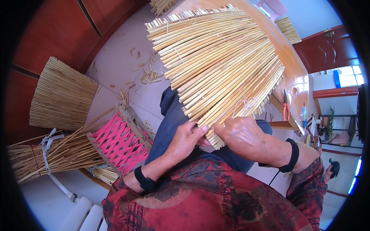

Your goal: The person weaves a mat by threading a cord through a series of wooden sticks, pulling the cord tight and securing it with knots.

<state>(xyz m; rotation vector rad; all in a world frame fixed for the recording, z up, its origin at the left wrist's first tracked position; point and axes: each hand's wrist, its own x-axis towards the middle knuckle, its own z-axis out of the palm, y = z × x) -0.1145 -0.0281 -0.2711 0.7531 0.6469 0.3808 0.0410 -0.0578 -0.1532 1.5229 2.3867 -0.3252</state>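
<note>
A mat of straw-coloured reed stalks (pixel 216 57), stitched side by side with white thread, lies across my lap and over the table edge. At its near corner my left hand (pixel 187 140) is closed, thumb on top of the stalk ends and fingers beneath. Close beside it, my right hand (pixel 241 136) is curled over the last stalks, its fingertips pinched together. Whatever that pinch holds is hidden. A loose loop of white thread (pixel 246 103) lies on the stalks just above my right knuckles.
On the wooden table (pixel 295 71) lie red-handled pliers (pixel 285 106). A pink-strapped stool (pixel 119 140) and a tied bundle of reeds (pixel 50 156) stand at left. Another reed mat (pixel 61 94) leans on the cabinet (pixel 54 30). Cut reed pieces (pixel 150 75) litter the floor.
</note>
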